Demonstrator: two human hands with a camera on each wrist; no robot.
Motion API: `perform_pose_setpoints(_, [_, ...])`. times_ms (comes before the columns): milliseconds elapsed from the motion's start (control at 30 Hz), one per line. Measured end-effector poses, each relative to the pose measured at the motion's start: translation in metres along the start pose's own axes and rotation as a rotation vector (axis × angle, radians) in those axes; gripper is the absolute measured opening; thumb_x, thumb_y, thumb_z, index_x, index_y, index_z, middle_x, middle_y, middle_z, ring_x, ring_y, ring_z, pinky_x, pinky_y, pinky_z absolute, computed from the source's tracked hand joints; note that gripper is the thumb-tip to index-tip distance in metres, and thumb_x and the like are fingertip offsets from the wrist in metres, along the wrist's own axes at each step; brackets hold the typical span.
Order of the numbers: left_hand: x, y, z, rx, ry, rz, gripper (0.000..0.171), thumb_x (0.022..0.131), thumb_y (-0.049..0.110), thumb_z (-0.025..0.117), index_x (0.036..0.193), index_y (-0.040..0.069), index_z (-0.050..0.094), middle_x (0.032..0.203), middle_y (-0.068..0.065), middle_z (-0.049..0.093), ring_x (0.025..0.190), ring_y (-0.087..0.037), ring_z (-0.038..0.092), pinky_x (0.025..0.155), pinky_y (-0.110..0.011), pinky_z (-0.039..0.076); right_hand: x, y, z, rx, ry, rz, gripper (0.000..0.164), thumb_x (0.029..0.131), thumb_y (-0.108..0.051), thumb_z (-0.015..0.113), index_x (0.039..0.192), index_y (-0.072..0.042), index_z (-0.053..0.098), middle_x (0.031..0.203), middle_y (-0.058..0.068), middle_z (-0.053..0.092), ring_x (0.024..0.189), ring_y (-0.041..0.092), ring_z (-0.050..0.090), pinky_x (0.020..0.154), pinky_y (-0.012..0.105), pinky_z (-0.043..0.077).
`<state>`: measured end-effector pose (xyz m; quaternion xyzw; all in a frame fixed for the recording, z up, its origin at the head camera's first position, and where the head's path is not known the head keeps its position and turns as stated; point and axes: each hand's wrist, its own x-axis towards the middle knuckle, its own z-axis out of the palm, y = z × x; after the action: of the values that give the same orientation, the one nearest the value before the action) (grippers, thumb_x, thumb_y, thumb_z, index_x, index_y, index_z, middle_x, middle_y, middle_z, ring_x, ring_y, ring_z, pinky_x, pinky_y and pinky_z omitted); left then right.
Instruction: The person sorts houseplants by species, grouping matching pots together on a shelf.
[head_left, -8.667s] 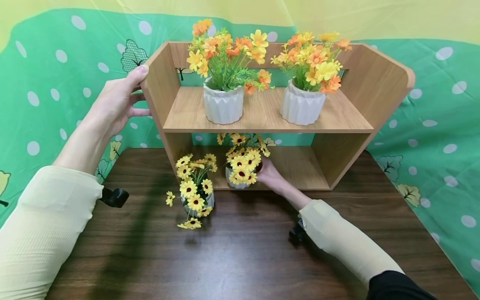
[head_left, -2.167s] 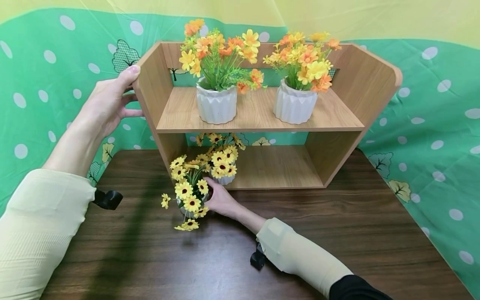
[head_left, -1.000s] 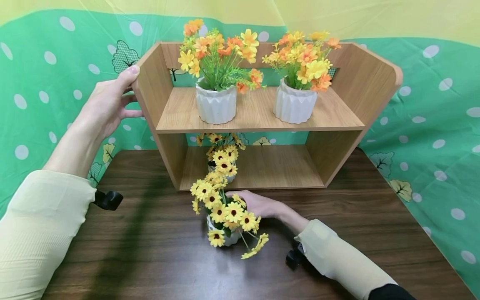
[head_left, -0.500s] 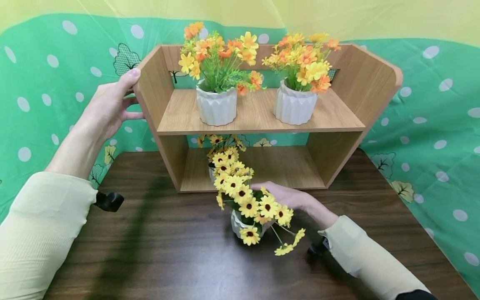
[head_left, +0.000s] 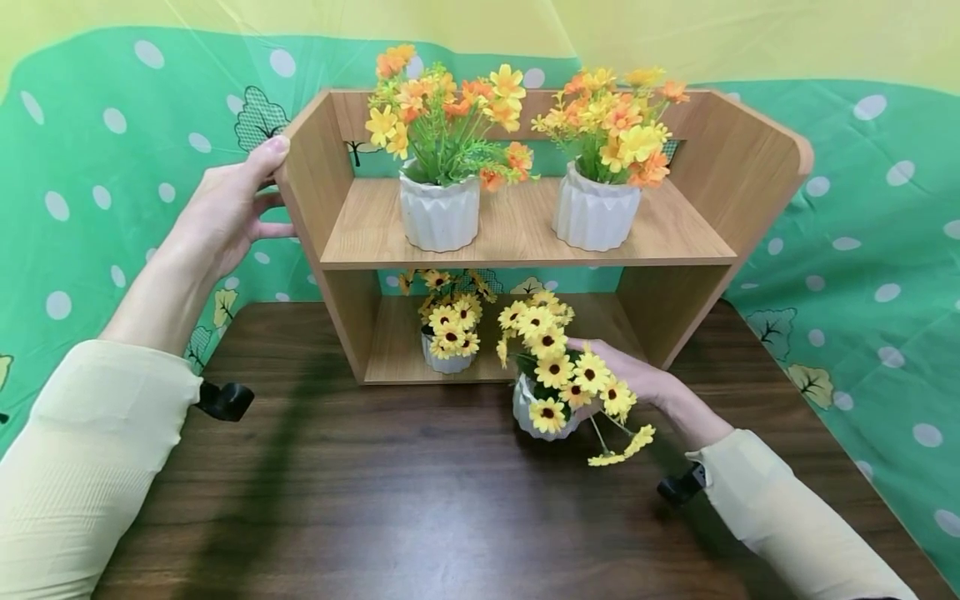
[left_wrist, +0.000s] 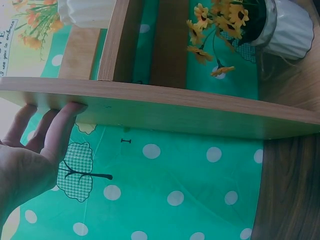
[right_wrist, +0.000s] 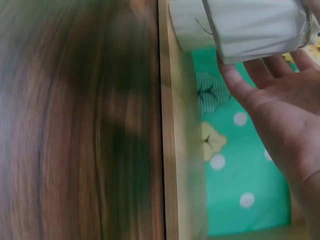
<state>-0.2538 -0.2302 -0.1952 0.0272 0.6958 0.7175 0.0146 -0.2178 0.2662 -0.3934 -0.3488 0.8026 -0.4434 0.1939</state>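
My right hand grips the white fluted pot of a potted yellow daisy plant, at the front edge of the lower shelf, right of its middle. In the right wrist view, the fingers lie round that white pot, and its flowers are mostly out of frame. A second yellow daisy plant stands on the lower shelf at the left. My left hand rests its thumb and fingers on the left side panel of the wooden shelf. In the left wrist view, fairly straight fingertips press the panel's outer face.
Two white pots of orange and yellow flowers, a left one and a right one, stand on the upper shelf. The shelf unit stands on a dark wooden table. A green dotted cloth hangs behind.
The right hand first shifted the other daisy pot left on the lower shelf, then took the front-left pot from the table and carried it right and back. The left hand stays on the panel.
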Motion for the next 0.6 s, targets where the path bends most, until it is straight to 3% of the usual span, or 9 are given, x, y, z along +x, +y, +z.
perform_pose_setpoints(67, [0.0, 0.0, 0.0, 0.001, 0.001, -0.001, 0.065, 0.095, 0.051, 0.07, 0.151, 0.021, 0.052, 0.158, 0.004, 0.035, 0.137, -0.028, 0.043, 0.069, -0.03, 0.066, 0.002, 0.005, -0.005, -0.005, 0.017, -0.027, 0.091, 0.078, -0.017, 0.091, 0.153, -0.002, 0.042, 0.145, 0.013, 0.058, 0.126, 0.0, 0.058, 0.107, 0.017, 0.047])
perform_pose_setpoints(200, [0.0, -0.001, 0.0, 0.002, 0.002, -0.002, 0.066, 0.095, 0.051, 0.069, 0.151, 0.022, 0.051, 0.158, 0.004, 0.035, 0.138, -0.028, 0.042, 0.069, -0.03, 0.066, 0.002, 0.016, -0.013, -0.021, 0.069, -0.036, 0.084, 0.074, -0.009, 0.092, 0.146, -0.009, 0.05, 0.131, -0.007, 0.066, 0.113, 0.004, 0.066, 0.097, 0.021, 0.055])
perform_pose_setpoints(433, [0.0, -0.001, 0.0, 0.0, 0.002, -0.002, 0.067, 0.095, 0.051, 0.07, 0.152, 0.021, 0.051, 0.158, 0.004, 0.035, 0.139, -0.027, 0.041, 0.069, -0.03, 0.066, -0.001, 0.037, -0.024, 0.197, 0.149, 0.019, 0.053, 0.084, 0.0, 0.079, 0.132, -0.013, 0.06, 0.115, -0.001, 0.07, 0.099, 0.013, 0.07, 0.083, 0.036, 0.064])
perform_pose_setpoints(600, [0.0, -0.001, 0.001, -0.011, 0.006, -0.004, 0.067, 0.094, 0.05, 0.07, 0.151, 0.02, 0.051, 0.158, 0.003, 0.036, 0.139, -0.027, 0.041, 0.07, -0.03, 0.066, 0.0, 0.046, -0.029, 0.258, 0.209, 0.064, 0.046, 0.091, -0.003, 0.072, 0.133, -0.016, 0.059, 0.115, -0.003, 0.069, 0.097, 0.013, 0.07, 0.08, 0.036, 0.064])
